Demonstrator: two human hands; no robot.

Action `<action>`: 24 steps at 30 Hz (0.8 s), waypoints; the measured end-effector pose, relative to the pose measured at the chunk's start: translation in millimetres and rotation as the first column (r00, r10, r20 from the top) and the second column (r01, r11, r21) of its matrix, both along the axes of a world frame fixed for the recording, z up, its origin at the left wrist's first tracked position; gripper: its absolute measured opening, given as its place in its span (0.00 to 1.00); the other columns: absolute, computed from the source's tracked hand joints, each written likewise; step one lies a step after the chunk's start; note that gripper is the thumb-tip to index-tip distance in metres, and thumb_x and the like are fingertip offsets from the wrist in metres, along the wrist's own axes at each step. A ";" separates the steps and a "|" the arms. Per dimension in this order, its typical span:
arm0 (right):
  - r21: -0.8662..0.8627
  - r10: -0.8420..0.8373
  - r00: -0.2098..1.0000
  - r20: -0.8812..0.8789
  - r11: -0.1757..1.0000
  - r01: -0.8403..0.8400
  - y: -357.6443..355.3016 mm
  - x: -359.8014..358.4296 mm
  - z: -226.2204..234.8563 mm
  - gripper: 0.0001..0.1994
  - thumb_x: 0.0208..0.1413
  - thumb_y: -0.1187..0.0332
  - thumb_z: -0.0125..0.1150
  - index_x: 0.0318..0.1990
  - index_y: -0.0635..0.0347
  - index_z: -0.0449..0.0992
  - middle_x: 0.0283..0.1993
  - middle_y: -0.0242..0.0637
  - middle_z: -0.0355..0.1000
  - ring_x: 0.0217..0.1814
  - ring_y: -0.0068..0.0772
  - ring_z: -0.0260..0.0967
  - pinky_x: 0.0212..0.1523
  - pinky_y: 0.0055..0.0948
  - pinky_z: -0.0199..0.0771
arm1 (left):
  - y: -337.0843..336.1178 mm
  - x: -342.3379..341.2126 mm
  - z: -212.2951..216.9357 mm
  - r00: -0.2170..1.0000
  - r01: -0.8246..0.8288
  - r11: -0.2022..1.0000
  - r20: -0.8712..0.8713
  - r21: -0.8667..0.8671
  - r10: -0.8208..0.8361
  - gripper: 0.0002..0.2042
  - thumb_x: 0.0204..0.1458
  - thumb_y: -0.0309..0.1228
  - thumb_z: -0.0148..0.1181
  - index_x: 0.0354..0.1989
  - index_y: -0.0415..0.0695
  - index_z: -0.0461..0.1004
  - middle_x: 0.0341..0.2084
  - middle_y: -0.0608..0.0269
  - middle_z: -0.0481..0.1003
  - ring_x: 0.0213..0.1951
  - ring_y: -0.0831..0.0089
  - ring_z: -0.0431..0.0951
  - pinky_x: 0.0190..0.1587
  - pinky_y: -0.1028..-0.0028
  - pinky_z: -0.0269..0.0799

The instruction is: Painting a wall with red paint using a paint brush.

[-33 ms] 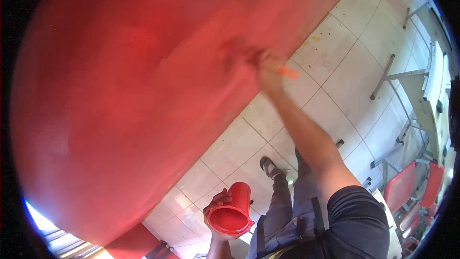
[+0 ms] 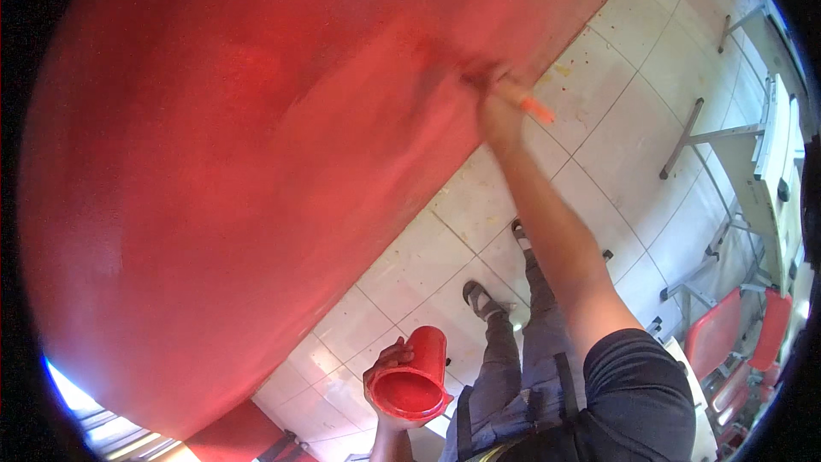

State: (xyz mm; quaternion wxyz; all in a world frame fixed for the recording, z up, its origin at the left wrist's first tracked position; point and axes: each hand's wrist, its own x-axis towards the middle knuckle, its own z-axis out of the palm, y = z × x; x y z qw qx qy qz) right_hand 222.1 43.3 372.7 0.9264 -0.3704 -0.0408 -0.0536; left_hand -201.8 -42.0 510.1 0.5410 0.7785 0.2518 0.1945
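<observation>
A broad red wall (image 2: 239, 171) fills the left and upper part of the view, with uneven glossier and darker patches. My right hand (image 2: 501, 103), somewhat blurred, is closed around a paintbrush (image 2: 538, 109) with an orange handle end that sticks out on the floor side. The brush's head, against the wall or close to it, is smeared by motion. Low in the view, my left hand (image 2: 379, 370) grips a red cylindrical container (image 2: 430, 349). Its open mouth tilts toward me, and the inside is coated in red.
Pale floor tiles (image 2: 616, 141) with yellowish spots run along the wall's foot. My shoes (image 2: 483, 299) stand on them. To the right are a table (image 2: 753, 180) with metal legs and several red chairs (image 2: 715, 334). Bright slats (image 2: 128, 436) show at the lower left.
My right hand and the paintbrush have shifted a little right and up along the wall. More of the orange handle and a second shoe now show. My left hand and the container stay put.
</observation>
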 end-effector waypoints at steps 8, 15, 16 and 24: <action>-0.077 0.003 0.996 -0.084 0.997 -0.009 6.2 -1.0 -19.0 0.06 0.54 0.79 0.53 0.28 0.60 0.65 0.39 0.39 0.70 0.39 0.38 0.71 0.42 0.41 0.73 | 0.5 -7.0 -7.4 0.996 -0.069 0.996 0.046 -0.062 0.072 0.53 0.21 0.37 0.86 0.60 0.48 0.57 0.49 0.54 0.72 0.54 0.56 0.72 0.63 0.49 0.61; -0.130 0.600 0.800 0.020 0.795 -0.592 7.2 -167.1 20.2 0.14 0.47 0.88 0.58 0.22 0.59 0.63 0.40 0.40 0.74 0.44 0.31 0.75 0.44 0.34 0.80 | 14.7 3.5 0.5 0.998 -0.056 0.997 0.015 -0.045 0.057 0.51 0.22 0.43 0.86 0.55 0.46 0.56 0.49 0.56 0.69 0.55 0.55 0.70 0.66 0.46 0.58; -0.306 0.585 0.799 0.140 0.793 -0.527 3.9 -164.8 22.3 0.17 0.44 0.91 0.63 0.24 0.57 0.63 0.35 0.38 0.74 0.41 0.30 0.77 0.43 0.33 0.81 | 17.3 4.3 1.7 0.998 -0.053 0.997 0.015 -0.047 0.054 0.51 0.21 0.43 0.86 0.55 0.46 0.56 0.49 0.56 0.69 0.55 0.56 0.70 0.67 0.46 0.58; -0.605 -0.306 0.815 0.493 0.553 0.573 -32.6 58.3 14.6 0.07 0.56 0.80 0.51 0.26 0.61 0.66 0.31 0.33 0.67 0.32 0.29 0.67 0.37 0.33 0.73 | 21.5 -0.2 -5.5 0.998 -0.026 0.998 0.058 -0.059 0.030 0.51 0.21 0.43 0.86 0.56 0.48 0.56 0.50 0.57 0.69 0.56 0.56 0.70 0.67 0.48 0.58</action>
